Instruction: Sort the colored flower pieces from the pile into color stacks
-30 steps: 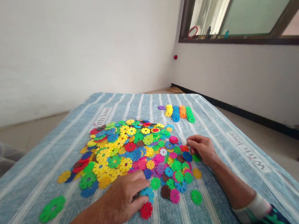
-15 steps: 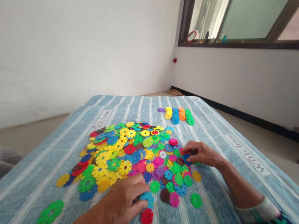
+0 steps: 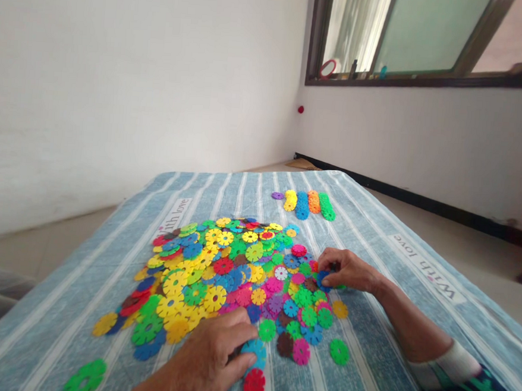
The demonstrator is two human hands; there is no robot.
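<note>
A broad pile of colourful notched plastic interlocking discs (image 3: 202, 269) is spread on the striped cloth. At its near edge, my left hand (image 3: 214, 353) has thumb and forefinger closed at a light blue interlocking disc (image 3: 257, 352); the other fingers are hidden beneath the hand. A red disc (image 3: 254, 385) lies just below the thumb. On the pile's right side, my right hand (image 3: 349, 269) pinches a dark blue interlocking disc (image 3: 323, 281) between thumb and fingers. Small brown, pink and green discs lie close around it.
Overlapping rows of yellow (image 3: 290, 201), blue (image 3: 302, 205), orange (image 3: 314, 202) and green discs (image 3: 327, 206) lie toward the far end, beside a purple disc (image 3: 277, 195). A loose green disc (image 3: 84, 378) lies at near left, another (image 3: 339, 351) at right. Walls stand behind.
The view has shifted slightly, moving everything a little left and down. Both hands stay in nearly the same places at the discs; the pile looks unchanged.
</note>
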